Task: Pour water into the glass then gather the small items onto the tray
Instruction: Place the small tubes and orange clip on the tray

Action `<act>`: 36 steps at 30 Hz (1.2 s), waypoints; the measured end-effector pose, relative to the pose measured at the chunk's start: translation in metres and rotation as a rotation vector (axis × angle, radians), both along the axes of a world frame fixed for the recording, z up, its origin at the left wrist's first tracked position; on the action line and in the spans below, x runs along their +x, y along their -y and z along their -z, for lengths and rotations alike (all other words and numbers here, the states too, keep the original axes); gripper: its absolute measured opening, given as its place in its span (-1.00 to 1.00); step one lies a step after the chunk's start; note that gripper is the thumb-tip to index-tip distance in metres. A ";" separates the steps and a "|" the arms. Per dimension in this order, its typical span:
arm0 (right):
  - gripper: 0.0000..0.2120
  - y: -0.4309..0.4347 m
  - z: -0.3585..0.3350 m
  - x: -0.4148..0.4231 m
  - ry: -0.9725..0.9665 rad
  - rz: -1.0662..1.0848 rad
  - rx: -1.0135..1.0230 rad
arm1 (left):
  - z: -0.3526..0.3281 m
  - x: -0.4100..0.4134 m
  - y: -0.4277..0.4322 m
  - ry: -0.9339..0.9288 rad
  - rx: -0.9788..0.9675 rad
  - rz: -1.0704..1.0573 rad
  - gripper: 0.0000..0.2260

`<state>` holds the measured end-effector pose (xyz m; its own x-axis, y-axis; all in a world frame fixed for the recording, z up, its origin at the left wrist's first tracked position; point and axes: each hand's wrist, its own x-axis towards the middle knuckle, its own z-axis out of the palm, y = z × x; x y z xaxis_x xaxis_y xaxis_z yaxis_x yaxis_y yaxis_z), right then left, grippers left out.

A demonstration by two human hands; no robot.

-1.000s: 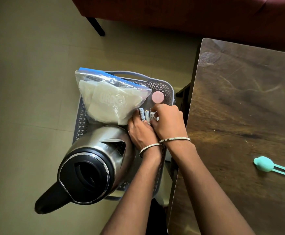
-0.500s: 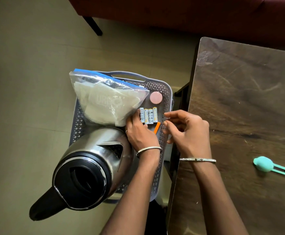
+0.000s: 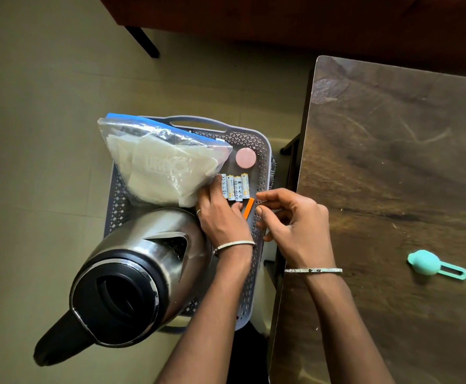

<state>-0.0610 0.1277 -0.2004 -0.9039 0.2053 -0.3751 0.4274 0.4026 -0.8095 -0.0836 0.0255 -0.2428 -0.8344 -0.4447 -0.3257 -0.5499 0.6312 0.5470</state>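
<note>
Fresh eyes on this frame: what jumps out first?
The steel kettle with its black lid dominates the near end of the grey tray. Behind it lies a clear bag of white contents, with the left hand and right hand at four batteries beside it. A teal clip lies on the wooden table, right.

glossy steel kettle, perforated grey plastic tray, clear crinkled plastic bag, scratched wooden table
</note>
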 end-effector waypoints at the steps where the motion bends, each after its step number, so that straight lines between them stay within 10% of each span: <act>1: -0.83 -0.001 0.000 0.000 0.002 -0.002 -0.001 | 0.001 -0.002 0.000 0.000 -0.011 0.003 -0.40; 14: -0.81 0.005 -0.002 0.000 0.019 -0.104 0.144 | -0.003 0.000 0.006 -0.029 -0.005 0.089 -0.39; 26: -0.93 0.032 -0.007 0.014 -0.173 -0.287 0.813 | -0.037 0.097 0.004 0.257 -0.064 0.196 -0.55; 31: -0.56 0.031 -0.002 -0.002 0.084 -0.386 0.891 | -0.028 0.108 0.013 0.365 -0.075 0.263 -0.54; 36: -0.67 0.036 0.005 -0.015 0.239 -0.475 0.905 | -0.019 0.110 0.016 0.281 -0.070 0.304 -0.52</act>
